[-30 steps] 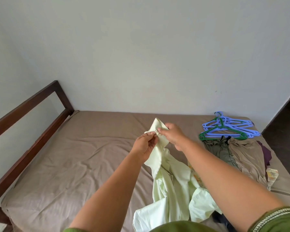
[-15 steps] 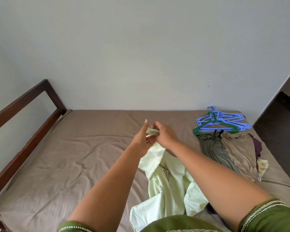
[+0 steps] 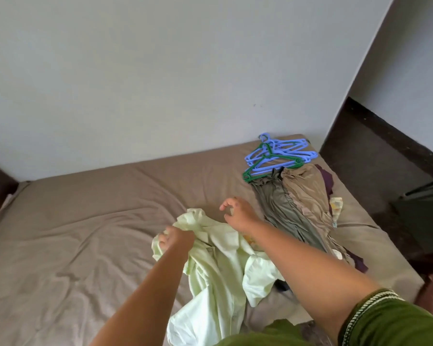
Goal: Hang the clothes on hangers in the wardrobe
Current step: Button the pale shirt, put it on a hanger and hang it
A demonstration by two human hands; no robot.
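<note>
Pale green shirt (image 3: pixel 218 265) lies crumpled on the bed (image 3: pixel 85 233), near edge, well short of the hanger pile (image 3: pixel 278 156) at the bed's far right corner by the wall. Left hand (image 3: pixel 178 239) grip is closed on a bunch of the shirt's upper fabric; right hand (image 3: pixel 238 212) hovers just past the shirt toward the hangers, fingers curled and parted, holding nothing. Olive and tan garments (image 3: pixel 293 208) lie between shirt and hangers, touching the hangers.
</note>
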